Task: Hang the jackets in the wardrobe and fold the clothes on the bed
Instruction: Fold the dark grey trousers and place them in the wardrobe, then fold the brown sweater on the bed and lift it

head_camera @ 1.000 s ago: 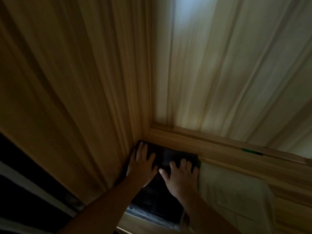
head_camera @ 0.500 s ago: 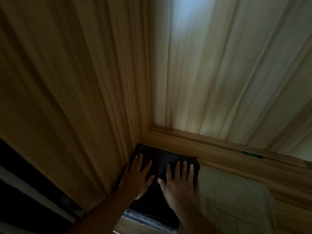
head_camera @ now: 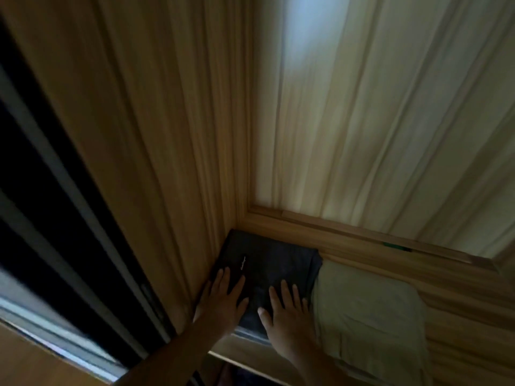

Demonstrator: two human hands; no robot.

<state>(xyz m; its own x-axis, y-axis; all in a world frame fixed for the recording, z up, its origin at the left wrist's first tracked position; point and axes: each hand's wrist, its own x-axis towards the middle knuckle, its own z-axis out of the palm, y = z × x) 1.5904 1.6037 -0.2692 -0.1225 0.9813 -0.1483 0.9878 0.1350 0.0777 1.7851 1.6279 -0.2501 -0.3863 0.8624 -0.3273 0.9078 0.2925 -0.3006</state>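
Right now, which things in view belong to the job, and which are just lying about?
Job: left hand and right hand, both flat on the dark folded garment; pale green folded garment beside it on its right; wardrobe shelf.
Just there: wardrobe side wall; back panel; small green mark on the back rail; dark door frame at left.

Dim interior of a wooden wardrobe in a home. A wood-grain side wall and a paler back panel meet at a corner above a shelf. On it, a folded dark garment lies just beside a folded pale green garment.
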